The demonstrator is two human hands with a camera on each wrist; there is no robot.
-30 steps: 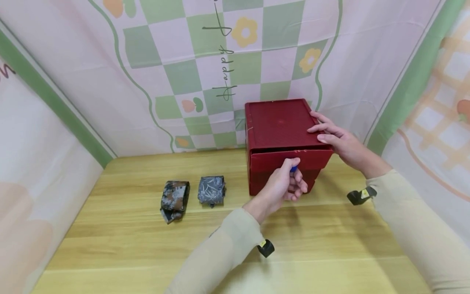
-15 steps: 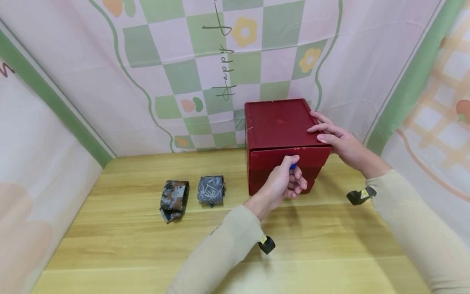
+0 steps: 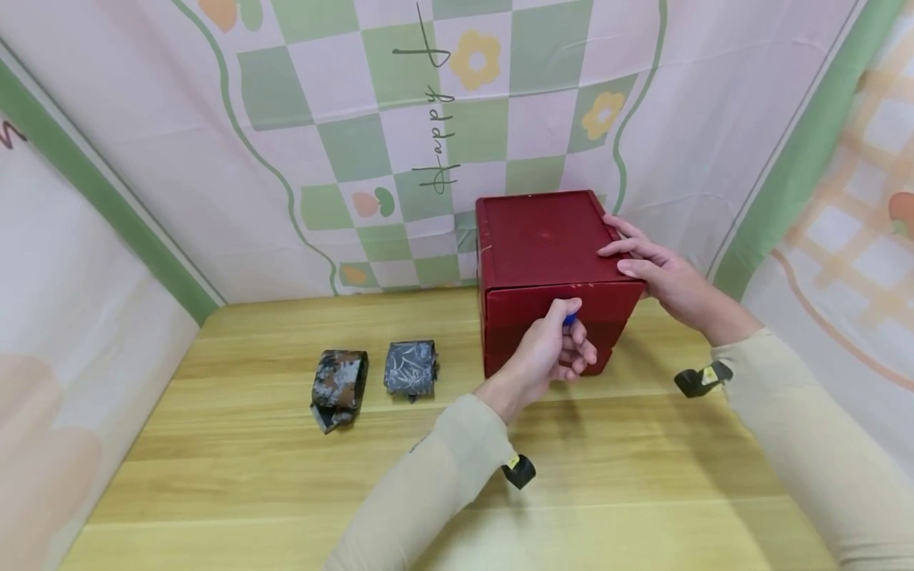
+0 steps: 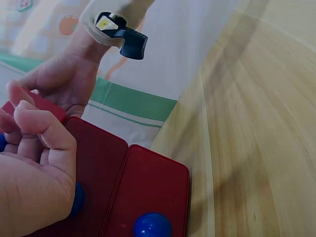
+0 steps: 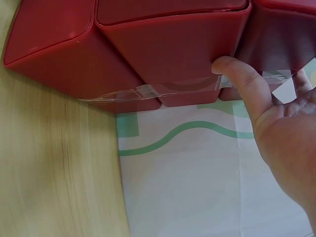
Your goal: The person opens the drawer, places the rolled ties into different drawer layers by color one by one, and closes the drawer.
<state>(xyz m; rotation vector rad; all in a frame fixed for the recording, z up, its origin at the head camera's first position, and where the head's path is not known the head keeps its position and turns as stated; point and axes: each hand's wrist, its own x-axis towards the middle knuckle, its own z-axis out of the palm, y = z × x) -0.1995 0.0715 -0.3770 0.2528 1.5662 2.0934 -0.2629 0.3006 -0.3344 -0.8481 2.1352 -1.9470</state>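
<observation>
A dark red drawer unit (image 3: 546,238) with three stacked drawers stands on the wooden table at the back right. My left hand (image 3: 539,349) pinches the blue knob (image 3: 570,319) of the top drawer, thumb above and fingers curled. That drawer's front sits close against the casing. Two lower drawers carry round blue knobs (image 4: 153,226) in the left wrist view. My right hand (image 3: 667,279) rests on the unit's top right edge, fingers spread over the top. In the right wrist view, one digit (image 5: 244,84) touches the unit's side, beside strips of clear tape (image 5: 148,91).
Left of the unit lie a folded brown-grey camouflage cloth-like bundle (image 3: 339,388) and a grey patterned folded bundle (image 3: 410,369). A printed curtain (image 3: 407,135) hangs right behind the unit. Similar curtains close off the table's left and right sides.
The top drawer has slid back into the unit, its gap under the top closing, with my left hand moving slightly away from me on the knob. My right hand has stayed in place.
</observation>
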